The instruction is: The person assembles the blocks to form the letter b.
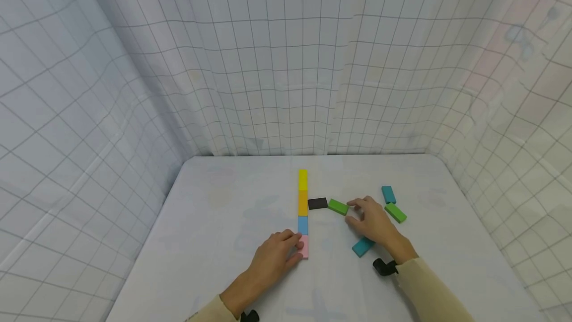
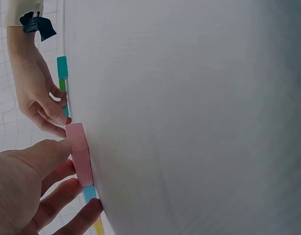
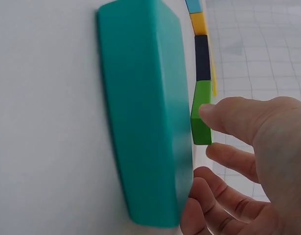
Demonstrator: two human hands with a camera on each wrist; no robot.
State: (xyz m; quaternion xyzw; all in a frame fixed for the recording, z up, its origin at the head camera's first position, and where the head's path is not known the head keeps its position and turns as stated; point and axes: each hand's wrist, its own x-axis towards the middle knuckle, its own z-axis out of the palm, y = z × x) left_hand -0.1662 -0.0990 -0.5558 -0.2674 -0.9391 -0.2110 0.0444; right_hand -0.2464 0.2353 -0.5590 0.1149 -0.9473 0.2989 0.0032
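Left grip (image 1: 276,256) pinches the pink block (image 2: 80,154) ending the column (image 1: 303,203) on the worktop (image 1: 223,202); right grip (image 1: 372,220), fingers apart, is at the green block (image 1: 338,206) past the black block (image 1: 318,203). Column seems done, side branch crooked; two teal blocks (image 1: 362,247) and another green block (image 1: 395,212) look unplaced.

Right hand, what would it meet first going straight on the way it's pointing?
Most likely the green block beside the black block; whether the right hand touches it is unclear.
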